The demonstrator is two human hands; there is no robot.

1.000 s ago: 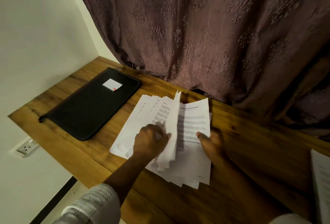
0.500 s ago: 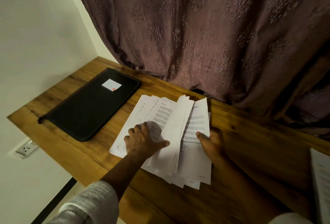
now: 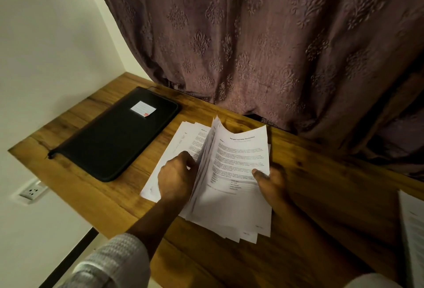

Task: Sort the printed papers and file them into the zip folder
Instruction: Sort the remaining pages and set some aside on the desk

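A loose stack of printed papers (image 3: pixel 238 156) lies spread on the wooden table (image 3: pixel 321 196). My left hand (image 3: pixel 176 177) grips several sheets by their left edge and lifts them on end. My right hand (image 3: pixel 271 181) holds the right edge of the top printed page, thumb on its face. More sheets fan out flat under and to the left of my left hand. The black zip folder (image 3: pixel 114 136) lies closed to the left of the papers, with a small white label near its far end.
A patterned purple curtain (image 3: pixel 252 46) hangs along the table's far edge. Another printed sheet (image 3: pixel 413 230) lies at the right edge of view. A wall socket (image 3: pixel 32 192) sits below the table's left edge, on the white wall.
The sheets my left hand laid down to the left half a second ago now stand lifted again, and the top printed page on the right is exposed. My right hand has stayed put.
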